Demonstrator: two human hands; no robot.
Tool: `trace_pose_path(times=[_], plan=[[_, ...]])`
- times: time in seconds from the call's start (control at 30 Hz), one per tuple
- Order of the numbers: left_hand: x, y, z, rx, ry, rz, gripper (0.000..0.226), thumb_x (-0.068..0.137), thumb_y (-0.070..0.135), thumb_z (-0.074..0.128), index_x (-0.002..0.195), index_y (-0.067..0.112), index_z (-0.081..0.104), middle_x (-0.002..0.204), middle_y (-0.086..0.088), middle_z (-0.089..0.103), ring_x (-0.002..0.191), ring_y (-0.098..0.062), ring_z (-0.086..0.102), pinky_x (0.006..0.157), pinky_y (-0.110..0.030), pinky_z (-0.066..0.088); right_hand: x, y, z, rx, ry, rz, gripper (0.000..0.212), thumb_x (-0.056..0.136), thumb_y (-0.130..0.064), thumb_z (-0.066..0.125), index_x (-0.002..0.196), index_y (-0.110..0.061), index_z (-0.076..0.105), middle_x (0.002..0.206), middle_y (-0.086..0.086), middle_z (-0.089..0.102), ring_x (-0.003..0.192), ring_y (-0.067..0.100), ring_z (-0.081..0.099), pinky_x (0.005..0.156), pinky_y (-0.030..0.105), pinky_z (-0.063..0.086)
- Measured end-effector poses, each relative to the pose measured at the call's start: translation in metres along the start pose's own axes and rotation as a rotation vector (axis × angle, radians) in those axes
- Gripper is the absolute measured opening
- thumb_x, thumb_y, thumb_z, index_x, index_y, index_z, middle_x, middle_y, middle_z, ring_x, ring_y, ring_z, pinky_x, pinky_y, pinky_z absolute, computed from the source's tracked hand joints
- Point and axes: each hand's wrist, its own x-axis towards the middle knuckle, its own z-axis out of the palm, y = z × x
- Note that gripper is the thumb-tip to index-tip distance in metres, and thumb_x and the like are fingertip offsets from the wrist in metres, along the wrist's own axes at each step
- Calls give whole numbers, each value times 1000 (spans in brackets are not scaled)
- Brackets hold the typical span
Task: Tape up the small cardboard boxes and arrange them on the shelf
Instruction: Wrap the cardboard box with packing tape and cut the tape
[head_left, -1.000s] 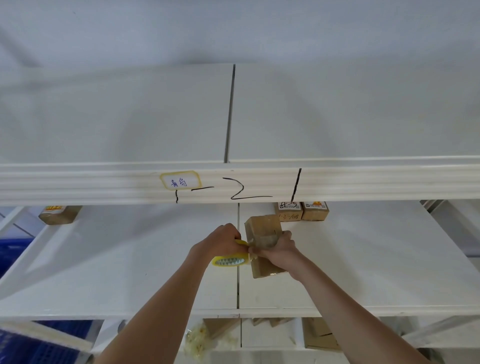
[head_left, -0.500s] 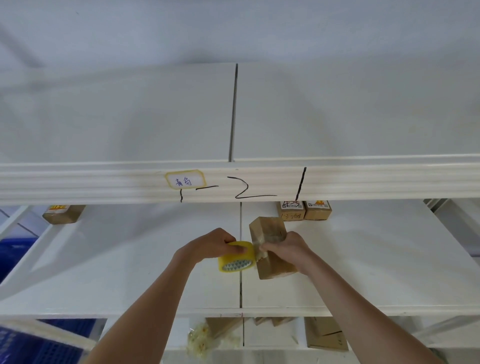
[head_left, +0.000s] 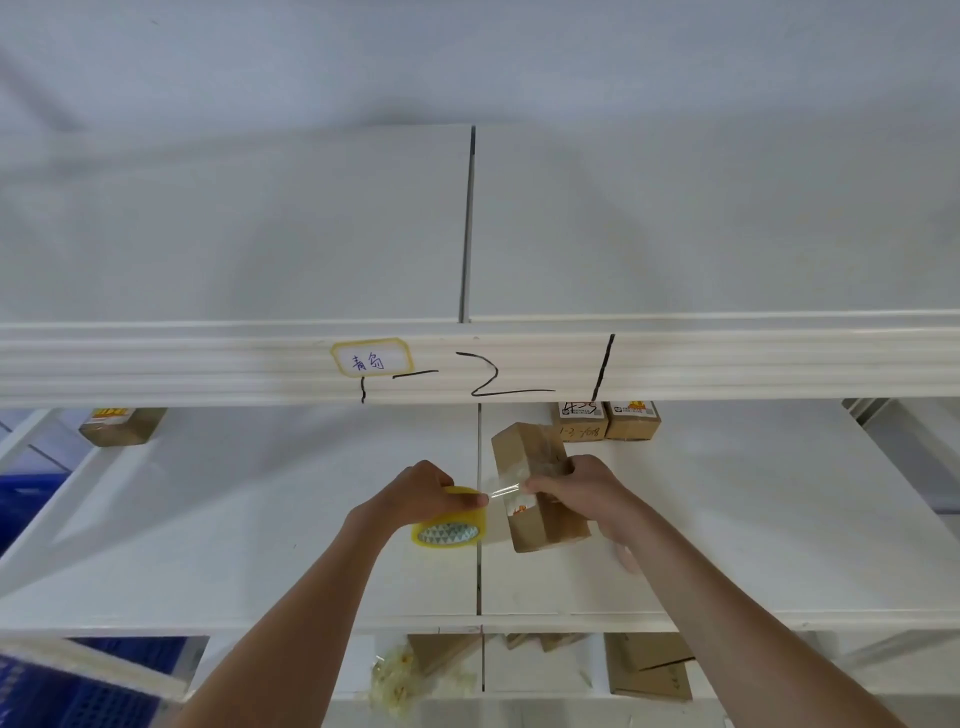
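The left hand (head_left: 426, 493), gripping the yellow tape roll (head_left: 451, 525), is drawing away from the small cardboard box (head_left: 540, 488), which the right hand (head_left: 576, 486) is clasping above the shelf (head_left: 727, 519); a clear tape strip (head_left: 503, 489) is now stretching between them, so sealing is underway.

Shelf beam (head_left: 675, 364) is showing a yellow-edged sticker (head_left: 371, 356) with handwriting, "2" marked right of it; box (head_left: 579, 422) below reading "1-3".
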Motion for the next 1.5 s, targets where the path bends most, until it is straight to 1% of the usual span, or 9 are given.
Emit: trace_pose_path(times=[0.2, 0.37, 0.53, 0.77, 0.87, 1.0, 1.17, 1.27, 1.5], plan=[[-4, 10, -1, -34, -29, -17, 74, 41, 94, 62, 56, 22, 54, 54, 9, 51, 54, -10, 55, 53, -24, 39, -3, 4, -1, 100, -85, -15, 67, 51, -49, 85, 109, -19, 72, 100, 1, 78, 100, 20, 71, 94, 40, 57], [-3, 15, -4, -134, -76, 38, 69, 59, 84, 70, 69, 15, 68, 67, 1, 64, 68, -16, 64, 64, -26, 46, -8, 5, 1, 305, -143, -25, 68, 65, -39, 83, 127, -19, 62, 112, 8, 75, 106, 26, 70, 85, 36, 58], [-5, 31, -11, -177, -84, 93, 50, 74, 70, 75, 59, 24, 62, 58, 9, 58, 65, -11, 61, 61, -23, 43, -12, 6, 5, 535, -249, -2, 31, 89, -31, 64, 115, -16, 73, 111, 16, 72, 99, 27, 69, 82, 38, 56], [-7, 41, -10, -32, -53, 137, 51, 71, 76, 71, 64, 26, 64, 66, 8, 64, 66, -9, 65, 61, -23, 48, -14, 1, 14, 351, -291, 17, 65, 68, -50, 88, 120, -16, 70, 112, 10, 75, 105, 27, 72, 89, 40, 60], [-4, 44, -9, 62, -50, 150, 37, 72, 63, 76, 65, 28, 67, 71, 7, 67, 68, -10, 68, 54, -19, 46, -11, 2, 18, 207, -235, -19, 55, 68, -44, 92, 114, -21, 71, 102, 3, 78, 100, 24, 74, 93, 44, 59], [-3, 44, -1, 35, -12, 130, 42, 74, 66, 75, 67, 25, 67, 69, 6, 65, 63, -9, 65, 55, -21, 47, -5, 3, 15, 143, -161, -22, 54, 63, -32, 95, 110, -23, 71, 93, -3, 79, 88, 17, 76, 75, 35, 62], [-10, 35, 0, -153, -94, 144, 44, 90, 59, 66, 61, 26, 62, 59, 11, 53, 63, -10, 51, 60, -22, 38, -2, 10, 1, 173, -58, -4, 32, 77, -22, 83, 107, -17, 73, 90, 2, 78, 82, 20, 76, 60, 29, 60], [-11, 30, -1, -133, -171, 151, 39, 89, 56, 68, 68, 24, 66, 69, 6, 57, 68, -10, 52, 64, -22, 40, -3, 14, -3, 169, -66, 7, 26, 78, -22, 83, 101, -19, 73, 90, 3, 79, 83, 21, 76, 62, 30, 60], [-1, 27, -2, -31, -97, 142, 41, 80, 57, 77, 64, 22, 63, 65, 6, 56, 62, -10, 52, 59, -23, 39, -1, 16, 2, 169, -65, 42, 26, 76, -17, 83, 101, -13, 74, 90, 7, 78, 83, 24, 76, 63, 33, 62]])
